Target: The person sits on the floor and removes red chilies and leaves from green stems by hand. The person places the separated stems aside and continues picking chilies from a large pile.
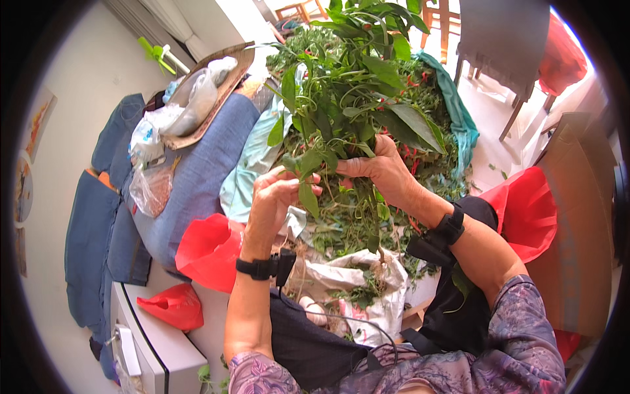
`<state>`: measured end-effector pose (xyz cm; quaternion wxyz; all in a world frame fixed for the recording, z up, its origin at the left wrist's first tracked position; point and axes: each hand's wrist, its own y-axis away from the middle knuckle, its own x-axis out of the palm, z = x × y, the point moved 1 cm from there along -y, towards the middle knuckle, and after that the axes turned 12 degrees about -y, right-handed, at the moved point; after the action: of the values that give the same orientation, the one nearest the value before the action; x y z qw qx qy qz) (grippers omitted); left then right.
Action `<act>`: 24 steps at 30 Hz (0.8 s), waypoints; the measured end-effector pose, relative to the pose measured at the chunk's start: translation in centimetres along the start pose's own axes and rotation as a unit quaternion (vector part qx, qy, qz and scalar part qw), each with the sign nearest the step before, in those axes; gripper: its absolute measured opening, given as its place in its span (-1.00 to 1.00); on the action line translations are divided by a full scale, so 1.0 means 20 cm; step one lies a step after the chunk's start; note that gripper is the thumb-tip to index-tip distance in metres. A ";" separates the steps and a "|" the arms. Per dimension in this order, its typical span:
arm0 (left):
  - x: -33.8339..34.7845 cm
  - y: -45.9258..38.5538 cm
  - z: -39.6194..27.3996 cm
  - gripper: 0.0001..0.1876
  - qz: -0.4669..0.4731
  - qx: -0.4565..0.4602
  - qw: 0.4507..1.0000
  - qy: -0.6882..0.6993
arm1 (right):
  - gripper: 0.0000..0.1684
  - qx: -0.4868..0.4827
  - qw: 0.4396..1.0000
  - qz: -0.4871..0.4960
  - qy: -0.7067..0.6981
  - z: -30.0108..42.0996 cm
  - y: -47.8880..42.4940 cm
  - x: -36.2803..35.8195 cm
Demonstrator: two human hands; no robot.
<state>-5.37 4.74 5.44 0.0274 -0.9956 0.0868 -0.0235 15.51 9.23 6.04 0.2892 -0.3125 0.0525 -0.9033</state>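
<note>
A tall uprooted leafy plant (339, 93), which looks like a chilli pepper plant, rises in front of me. My right hand (381, 167) grips its stem about midway. Below that grip the bare lower stem (375, 212) runs down to pale roots (380, 271) over a white woven sack (396, 290). On the plant's left side, my left hand (275, 199) has its thumb and fingertips around a small hanging leaf (308, 199). Behind the plant, a large heap of cut greenery (339, 234) with red peppers (413, 157) among it lies on a teal cloth (460, 123).
To the left, a blue sofa (206, 147) bears a woven tray (241, 69) and plastic bags (152, 189). Red bags stand at my left (211, 251) and right (529, 212). A cardboard sheet (581, 226) leans at the right. A white cabinet (167, 340) is at lower left.
</note>
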 end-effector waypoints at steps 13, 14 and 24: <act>-0.01 0.00 0.05 -0.68 0.029 0.159 0.982 0.096 | -0.73 0.014 0.958 0.085 0.272 -0.13 -0.05 -0.13; -0.05 0.00 0.09 -0.70 0.002 0.181 0.983 0.043 | -0.75 0.035 0.976 0.083 0.197 -0.17 -0.06 -0.14; -0.16 0.05 0.23 -0.80 -0.085 0.119 0.977 -0.155 | -0.80 -0.003 0.898 0.096 0.429 -0.17 -0.06 -0.10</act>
<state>-8.44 4.56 0.69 0.1566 -0.9805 -0.0072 0.1187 14.17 11.05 2.52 0.3229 0.1115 0.2043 -0.9174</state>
